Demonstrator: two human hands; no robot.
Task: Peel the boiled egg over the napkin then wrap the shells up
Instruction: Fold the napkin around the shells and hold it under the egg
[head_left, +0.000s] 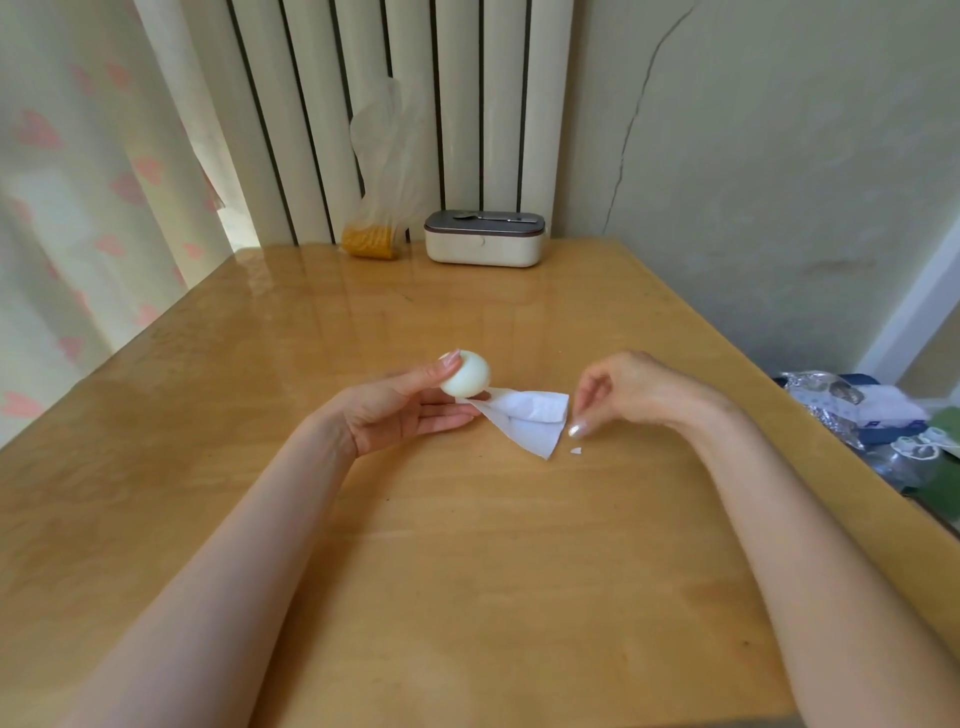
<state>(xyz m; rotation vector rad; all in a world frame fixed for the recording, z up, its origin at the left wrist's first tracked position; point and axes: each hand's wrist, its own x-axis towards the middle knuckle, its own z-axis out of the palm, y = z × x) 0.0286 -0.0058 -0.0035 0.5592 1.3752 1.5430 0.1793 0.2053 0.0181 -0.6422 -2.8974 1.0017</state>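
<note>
The left hand (400, 410) grips a smooth, round peeled egg (466, 374) beside the folded, soft white napkin (530, 421). The right hand (623, 395) hangs loosely curled and holds nothing, above a tiny shell chip (575, 450).

Bright, soft daylight enters from the left through the pale heart-patterned curtain (67, 208); glare streaks the glossy yellow-brown wooden tabletop (311, 291); edges bend and blur; shadows stay faint.

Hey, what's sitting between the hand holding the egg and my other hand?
In the head view, the folded white napkin lies on the table between the left hand, which holds the egg, and the right hand. A shell chip lies beside it.
</note>
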